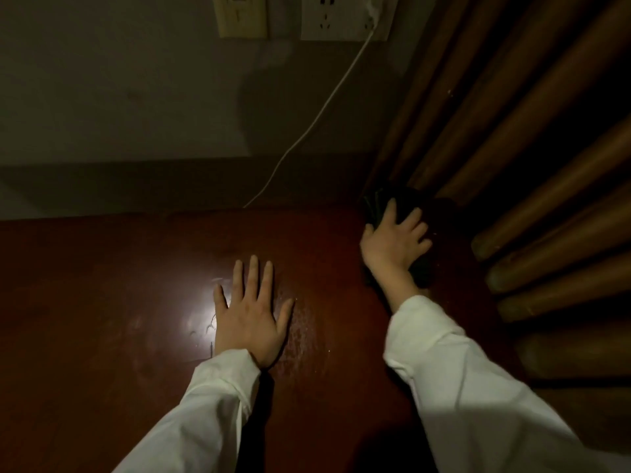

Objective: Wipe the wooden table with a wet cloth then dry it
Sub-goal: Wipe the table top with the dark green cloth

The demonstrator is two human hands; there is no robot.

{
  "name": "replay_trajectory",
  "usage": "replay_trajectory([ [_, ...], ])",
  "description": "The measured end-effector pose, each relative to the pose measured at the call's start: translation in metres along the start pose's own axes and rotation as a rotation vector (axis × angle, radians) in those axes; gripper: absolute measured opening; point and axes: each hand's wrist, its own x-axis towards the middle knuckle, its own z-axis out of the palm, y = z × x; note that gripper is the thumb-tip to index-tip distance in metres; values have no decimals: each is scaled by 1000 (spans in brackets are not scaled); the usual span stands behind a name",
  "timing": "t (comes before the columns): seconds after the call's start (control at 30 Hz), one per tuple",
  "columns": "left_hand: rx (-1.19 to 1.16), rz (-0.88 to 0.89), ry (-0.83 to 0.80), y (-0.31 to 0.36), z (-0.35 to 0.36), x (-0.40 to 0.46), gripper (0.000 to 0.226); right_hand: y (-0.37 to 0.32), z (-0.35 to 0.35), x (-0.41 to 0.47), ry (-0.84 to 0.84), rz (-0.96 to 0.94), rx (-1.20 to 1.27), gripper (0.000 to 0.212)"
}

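Observation:
The dark reddish wooden table fills the lower half of the head view, with a bright glare spot near its middle. My left hand lies flat on the tabletop, fingers straight and spread, holding nothing. My right hand presses down on a dark cloth at the table's far right corner, fingers spread over it. Most of the cloth is hidden under that hand and lost in shadow. Both arms wear white sleeves.
Rounded wooden slats rise along the table's right edge, close to the cloth. A white cable runs from a wall socket down behind the table's back edge. A second wall plate sits beside the socket.

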Motion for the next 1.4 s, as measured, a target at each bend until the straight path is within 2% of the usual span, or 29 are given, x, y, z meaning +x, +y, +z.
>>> replay_trajectory([
  [0.07, 1, 2, -3, 0, 0, 0, 69, -16, 2, -28, -9, -90, -4, 63],
  [0.2, 1, -5, -16, 1, -2, 1, 71, -9, 3, -73, -13, -640, -59, 60],
  [0.23, 4, -7, -20, 1, -2, 1, 71, 0, 2, -73, -28, -719, -76, 60],
  [0.3, 10, -10, -13, 1, -3, 1, 71, 24, 1, -58, -23, -705, -94, 60],
  [0.4, 12, -7, -12, 2, -3, 0, 71, 75, -5, -17, 24, -371, -106, 59],
  [0.5, 16, -4, -6, 2, -2, 0, 70, 111, -15, 17, -13, -27, -51, 57],
  [0.57, 14, -5, -7, 2, -2, 1, 71, 107, -15, 21, -18, 62, -45, 56],
  [0.63, 14, 0, -16, 2, -2, 1, 71, 86, -13, 8, -1, -6, -51, 57],
  [0.83, 19, -3, -26, 2, -4, 1, 73, -5, 0, -70, -54, -600, -66, 61],
  [0.93, 20, -4, -22, 2, -4, 1, 72, 2, 1, -65, -73, -694, -63, 60],
  [1.0, 23, -1, -19, 1, -3, 1, 72, 29, 0, -48, -51, -596, -68, 60],
  [1.17, 19, 1, -17, 3, -4, 1, 73, 124, -11, -14, 20, -55, -55, 58],
  [1.27, 34, 2, -17, 4, -4, 1, 73, 134, -14, -12, 1, 227, 1, 58],
  [1.33, 37, -2, -22, 4, -4, 0, 73, 116, -12, -21, 0, 328, 41, 59],
  [1.4, 35, -1, -29, 4, -4, 1, 74, 91, -10, -42, 18, 268, 41, 59],
])
